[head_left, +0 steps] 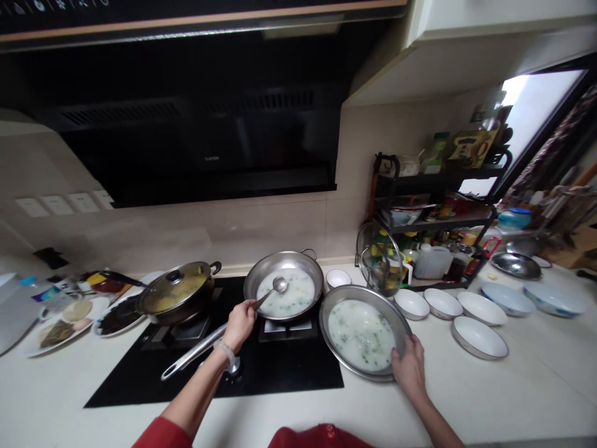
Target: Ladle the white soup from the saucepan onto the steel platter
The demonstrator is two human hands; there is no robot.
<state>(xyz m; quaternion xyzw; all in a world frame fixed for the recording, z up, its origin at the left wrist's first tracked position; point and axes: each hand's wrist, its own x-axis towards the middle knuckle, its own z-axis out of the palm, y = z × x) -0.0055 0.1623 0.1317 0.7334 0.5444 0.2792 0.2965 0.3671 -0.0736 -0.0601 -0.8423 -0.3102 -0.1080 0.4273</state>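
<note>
My left hand (241,323) is closed around the handle of a metal ladle (280,285). The ladle's bowl is over the far part of a steel pan (252,278) on the right burner, which holds white soup with green bits. To the right, my right hand (410,366) grips the near right rim of a wide steel basin (329,292). White soup with green flecks lies in the basin too. The basin rests at the right edge of the black stove (298,367), partly on the counter, close beside the pan.
A lidded pan (177,292) sits on the left burner, with plates of food (69,323) farther left. Several white bowls (480,337) line the right counter. A small bowl (338,278), a glass lid (380,258) and a condiment rack (438,218) stand behind. The range hood (209,137) hangs low above.
</note>
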